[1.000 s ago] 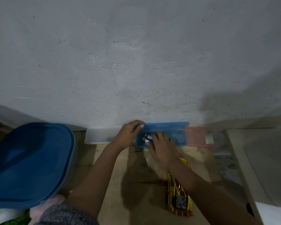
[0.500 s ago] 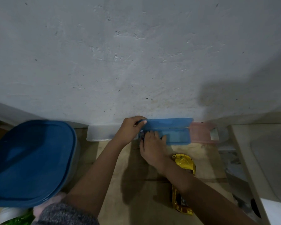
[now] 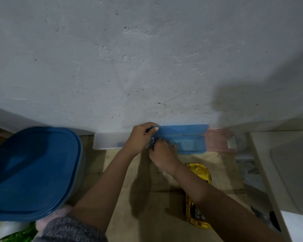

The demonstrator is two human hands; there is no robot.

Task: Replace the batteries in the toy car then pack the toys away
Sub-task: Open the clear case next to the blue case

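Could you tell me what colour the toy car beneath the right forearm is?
The plastic toy car is shiny golden yellow; the head view shows it.

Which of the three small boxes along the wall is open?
The blue box, in the middle: its lid is raised; the clear box and pink box show none raised.

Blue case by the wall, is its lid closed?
No, the left hand holds the lid raised above the blue case while the right hand reaches into it.

Dim bluish light, soft shadows at right, wide-angle edge bending.
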